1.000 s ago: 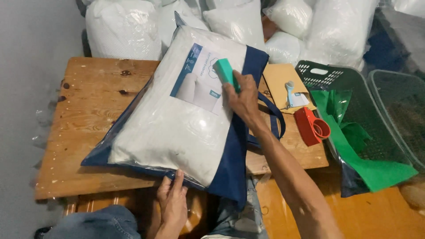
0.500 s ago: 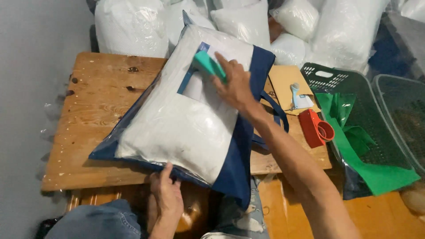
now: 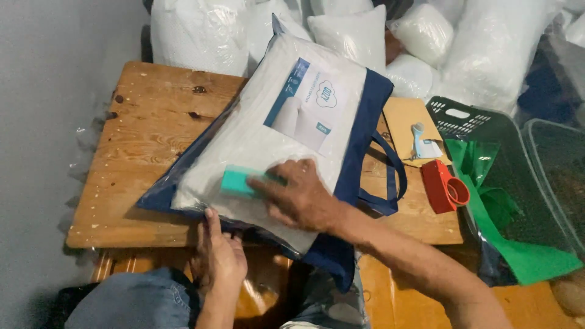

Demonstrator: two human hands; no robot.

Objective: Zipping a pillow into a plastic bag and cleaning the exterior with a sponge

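Your hands work a bagged pillow [image 3: 268, 140] on the desk [image 3: 140, 146].
Your right hand [image 3: 301, 198] grips a teal block [image 3: 236, 181]; your left hand [image 3: 219, 256] pinches the bag's near edge.

Teal block [image 3: 239, 181] on bagged pillow [image 3: 268, 140]

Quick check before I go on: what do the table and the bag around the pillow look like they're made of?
The table looks like bare or lightly finished wood: planks with grain and dark knots. The bag seems to be clear glossy plastic film on its face, which shows glare and wrinkles, with matte navy fabric-like sides and handles; the exact fabric is unclear.
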